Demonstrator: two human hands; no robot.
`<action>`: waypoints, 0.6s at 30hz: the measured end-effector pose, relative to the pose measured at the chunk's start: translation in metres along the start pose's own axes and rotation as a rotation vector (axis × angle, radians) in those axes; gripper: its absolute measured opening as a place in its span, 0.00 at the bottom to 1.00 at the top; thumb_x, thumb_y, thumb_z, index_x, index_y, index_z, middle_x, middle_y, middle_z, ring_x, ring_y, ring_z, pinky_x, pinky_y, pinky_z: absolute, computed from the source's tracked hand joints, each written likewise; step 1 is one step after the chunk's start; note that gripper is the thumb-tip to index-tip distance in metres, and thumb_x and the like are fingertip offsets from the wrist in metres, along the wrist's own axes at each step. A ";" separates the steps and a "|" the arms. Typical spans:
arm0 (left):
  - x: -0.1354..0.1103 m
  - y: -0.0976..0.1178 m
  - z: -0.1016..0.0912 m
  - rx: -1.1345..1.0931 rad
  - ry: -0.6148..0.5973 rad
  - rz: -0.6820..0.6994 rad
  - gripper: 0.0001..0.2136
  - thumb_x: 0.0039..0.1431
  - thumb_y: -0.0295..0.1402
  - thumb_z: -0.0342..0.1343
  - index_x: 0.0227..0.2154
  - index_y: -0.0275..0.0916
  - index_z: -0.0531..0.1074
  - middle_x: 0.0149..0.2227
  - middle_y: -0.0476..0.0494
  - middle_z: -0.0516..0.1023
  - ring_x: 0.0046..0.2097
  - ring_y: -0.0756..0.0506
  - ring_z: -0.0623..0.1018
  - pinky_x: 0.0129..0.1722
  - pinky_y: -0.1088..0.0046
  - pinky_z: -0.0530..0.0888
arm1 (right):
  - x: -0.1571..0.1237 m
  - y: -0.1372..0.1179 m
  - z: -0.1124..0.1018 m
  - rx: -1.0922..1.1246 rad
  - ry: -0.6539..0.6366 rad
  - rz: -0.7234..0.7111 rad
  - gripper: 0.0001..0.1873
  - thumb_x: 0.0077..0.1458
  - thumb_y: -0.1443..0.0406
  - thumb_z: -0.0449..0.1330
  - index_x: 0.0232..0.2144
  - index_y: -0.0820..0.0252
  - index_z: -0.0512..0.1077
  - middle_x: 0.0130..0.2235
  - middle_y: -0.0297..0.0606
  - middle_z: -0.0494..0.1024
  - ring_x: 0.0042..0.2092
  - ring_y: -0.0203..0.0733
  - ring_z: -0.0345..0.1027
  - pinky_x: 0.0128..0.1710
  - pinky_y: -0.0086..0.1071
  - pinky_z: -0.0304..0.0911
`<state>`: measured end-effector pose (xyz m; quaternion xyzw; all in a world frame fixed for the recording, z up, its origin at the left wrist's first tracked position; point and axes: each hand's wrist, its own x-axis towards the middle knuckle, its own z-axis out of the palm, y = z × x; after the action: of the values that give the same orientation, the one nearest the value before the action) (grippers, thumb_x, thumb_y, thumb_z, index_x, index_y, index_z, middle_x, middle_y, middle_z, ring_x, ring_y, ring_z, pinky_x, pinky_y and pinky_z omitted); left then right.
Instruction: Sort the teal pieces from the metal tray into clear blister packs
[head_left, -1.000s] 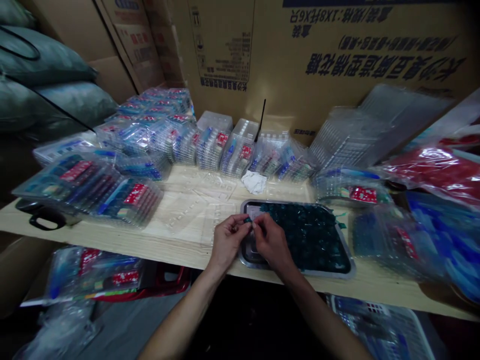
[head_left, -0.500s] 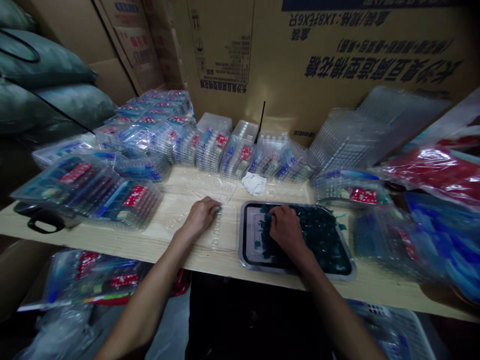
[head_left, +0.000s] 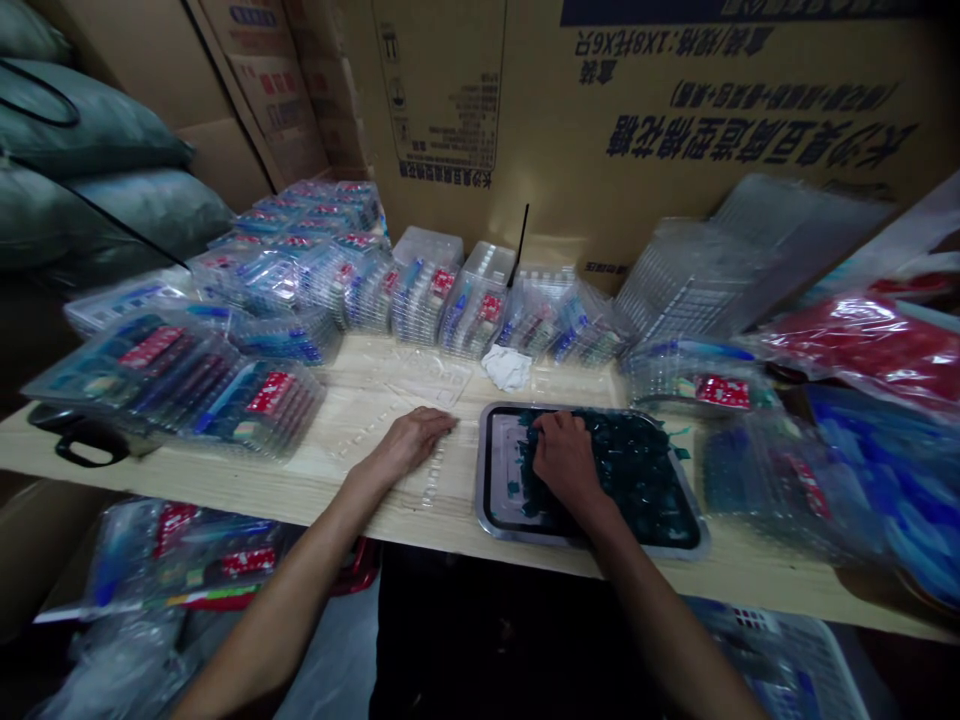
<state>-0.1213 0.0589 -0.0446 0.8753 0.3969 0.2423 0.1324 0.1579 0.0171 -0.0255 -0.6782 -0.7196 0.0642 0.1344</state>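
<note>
We've got L hand (head_left: 409, 443) flat & open on the clear blister tray (head_left: 442, 490), R hand (head_left: 568, 462) curled into the dark-green pcs (head_left: 630, 470) in the steel tray (head_left: 525, 407), grip unclear, best done w/ light fingers, few pcs at a time.

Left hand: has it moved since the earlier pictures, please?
Yes: the left hand moved leftward, away from the metal tray, and is now beyond the tray's left edge.
</note>
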 end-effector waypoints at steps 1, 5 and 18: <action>-0.002 0.001 0.000 -0.021 0.027 -0.023 0.14 0.64 0.27 0.50 0.50 0.41 0.75 0.45 0.40 0.80 0.47 0.44 0.79 0.49 0.65 0.75 | -0.002 0.000 -0.003 -0.003 -0.004 -0.005 0.13 0.60 0.72 0.51 0.44 0.62 0.72 0.46 0.47 0.72 0.47 0.51 0.62 0.43 0.38 0.53; -0.010 0.005 0.005 -0.035 0.157 -0.058 0.11 0.65 0.26 0.49 0.44 0.38 0.76 0.45 0.38 0.77 0.45 0.46 0.78 0.45 0.70 0.76 | -0.010 -0.002 -0.014 -0.104 -0.071 -0.097 0.11 0.60 0.69 0.53 0.45 0.63 0.71 0.47 0.49 0.72 0.48 0.53 0.63 0.43 0.40 0.52; 0.004 0.083 0.022 -0.427 0.450 -0.510 0.14 0.63 0.33 0.51 0.49 0.39 0.74 0.43 0.40 0.79 0.40 0.45 0.80 0.40 0.68 0.77 | -0.009 -0.008 -0.011 0.258 0.052 -0.099 0.05 0.61 0.66 0.53 0.39 0.59 0.67 0.40 0.40 0.76 0.44 0.45 0.67 0.44 0.37 0.52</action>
<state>-0.0549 0.0074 -0.0265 0.6266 0.5611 0.4645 0.2770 0.1534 0.0070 -0.0134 -0.6205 -0.7341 0.1320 0.2421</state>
